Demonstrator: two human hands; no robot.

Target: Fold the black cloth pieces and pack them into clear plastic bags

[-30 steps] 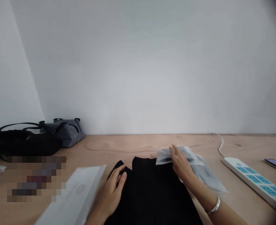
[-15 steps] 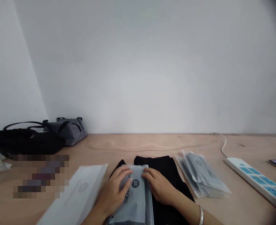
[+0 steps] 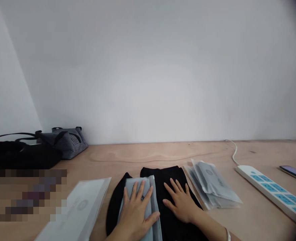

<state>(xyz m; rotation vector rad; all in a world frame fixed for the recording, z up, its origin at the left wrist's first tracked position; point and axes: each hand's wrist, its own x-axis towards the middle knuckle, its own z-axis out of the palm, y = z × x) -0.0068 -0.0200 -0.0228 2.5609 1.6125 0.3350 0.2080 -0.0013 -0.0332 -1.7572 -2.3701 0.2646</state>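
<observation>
My left hand (image 3: 137,209) lies with spread fingers on a frosted plastic zip bag (image 3: 151,194), covering most of its printed logo. Something folded and greyish shows through the bag. Under the bag is a piece of black fabric (image 3: 160,174), perhaps a garment; its lower part runs out of the picture. Flat on that cloth, to the right of the bag, rests my right hand (image 3: 179,202), fingers apart and holding nothing. A bracelet shows at the right wrist.
More frosted bags (image 3: 75,207) lie at the left, and several filled ones (image 3: 213,184) at the right. Farther right are a white power strip (image 3: 271,190) with its cable and a phone (image 3: 295,174). A black bag (image 3: 24,155) and a striped bag (image 3: 69,144) stand back left.
My right hand has left the bag's edge and moved right onto the black cloth. My left hand has spread flat over the bag's logo. The view has shifted slightly right.
</observation>
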